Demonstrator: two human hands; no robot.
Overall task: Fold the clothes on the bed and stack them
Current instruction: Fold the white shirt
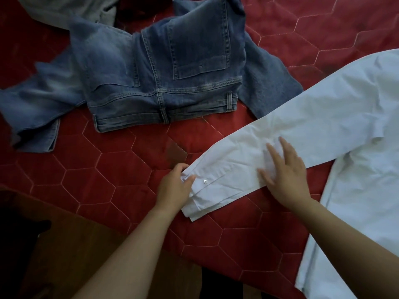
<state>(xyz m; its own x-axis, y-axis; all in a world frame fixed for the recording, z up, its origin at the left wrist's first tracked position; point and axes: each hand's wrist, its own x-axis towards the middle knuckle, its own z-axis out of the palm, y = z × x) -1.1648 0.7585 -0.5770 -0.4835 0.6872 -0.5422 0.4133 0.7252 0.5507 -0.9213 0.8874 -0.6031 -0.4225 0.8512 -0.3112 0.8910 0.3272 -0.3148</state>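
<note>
**Shirt sleeve being smoothed before its fold**

Red quilted bedding (pixel 108 169), stitched in hexagons, covers the bed and fills most of the frame, with a dark wooden bed frame (pixel 75 244) showing at the lower left. A white button-up shirt (pixel 356 190) lies along the right side, and its long sleeve (pixel 302 130) stretches diagonally toward the lower centre. The left grip (pixel 177 186) pinches the end of the cuff (pixel 207 197) between thumb and fingers, just beside the cuff button (pixel 204 181). The right grip (pixel 289 173) is released, with its fingers spread flat and pressing on the middle of the sleeve. A pair of blue jeans (pixel 162 72) lies unfolded in the upper centre, waistband toward the viewer and legs splayed to either side. A grey garment (pixel 64 9) sits crumpled at the upper left, partly cut off by the frame.

This looks like an early step, straightening the shirt's sleeve, and no stack has been started in view. The next move probably calls for carrying the cuff across the shirt's body while the flat hand holds the crease, keeping the cloth taut so that no wrinkle gets folded in.
</note>
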